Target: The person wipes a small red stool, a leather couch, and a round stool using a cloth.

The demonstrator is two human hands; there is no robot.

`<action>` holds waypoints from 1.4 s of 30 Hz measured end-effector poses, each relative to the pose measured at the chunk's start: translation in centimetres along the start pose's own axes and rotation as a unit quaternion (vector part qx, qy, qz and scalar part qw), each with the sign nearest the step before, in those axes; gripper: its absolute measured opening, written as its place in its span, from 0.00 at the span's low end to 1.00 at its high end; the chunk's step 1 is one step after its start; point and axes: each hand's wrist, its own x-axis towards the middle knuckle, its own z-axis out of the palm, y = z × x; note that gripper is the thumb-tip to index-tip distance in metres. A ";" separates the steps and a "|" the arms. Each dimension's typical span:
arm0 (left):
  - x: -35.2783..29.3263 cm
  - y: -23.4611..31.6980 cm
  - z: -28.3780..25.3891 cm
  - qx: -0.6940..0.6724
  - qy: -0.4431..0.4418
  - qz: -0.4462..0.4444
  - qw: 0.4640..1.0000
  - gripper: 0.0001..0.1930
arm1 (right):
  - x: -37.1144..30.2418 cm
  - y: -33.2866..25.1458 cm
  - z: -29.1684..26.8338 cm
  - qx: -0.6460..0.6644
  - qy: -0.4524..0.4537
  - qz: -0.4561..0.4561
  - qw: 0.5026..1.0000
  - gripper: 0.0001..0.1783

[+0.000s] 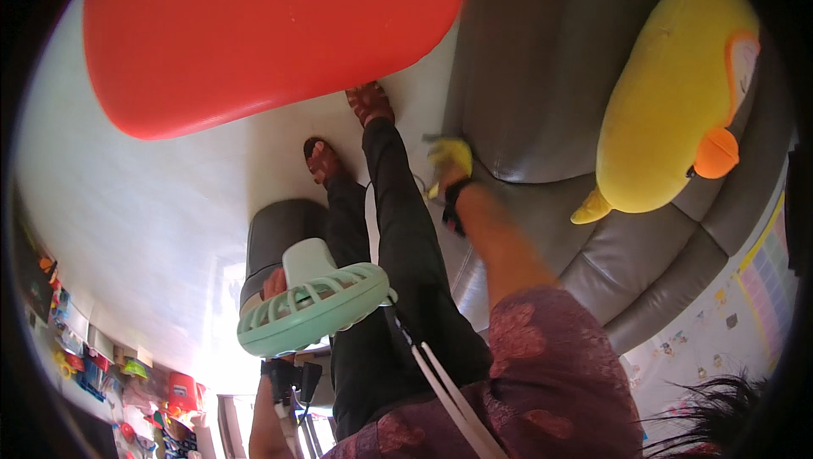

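Note:
My right hand [453, 174], with a dark band at the wrist, reaches forward beside the sofa seat and is smeared by motion. Its fingers appear closed around a small yellow thing [457, 152], too blurred to name. A mint-green fan [315, 311] hangs in front of me on a pale strap [449, 400]. Behind the fan, only a few fingers of my left hand [275, 282] show, near a dark grey padded seat [284, 226]. The fan hides the rest of that hand and anything in it.
A large red tabletop [279, 27] spans the upper left. The grey leather sofa [533, 78] curves along the right, with a yellow duck plush [656, 112] lying on it. Several colourful items, including a red box [182, 391], stand at the lower left.

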 end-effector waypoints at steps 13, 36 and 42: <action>7.8 5.6 -9.5 0.002 0.265 0.025 0.964 0.21 | -5.6 -16.5 -4.3 -0.870 -0.082 -0.232 0.428 0.13; 39.6 30.4 -21.2 0.347 0.214 0.192 0.893 0.36 | 8.4 -50.4 -2.3 -0.834 0.169 -0.412 0.326 0.19; 37.8 26.8 -22.0 0.405 0.215 0.110 0.882 0.38 | 3.6 -35.3 -3.8 -0.797 -0.155 -0.310 0.494 0.20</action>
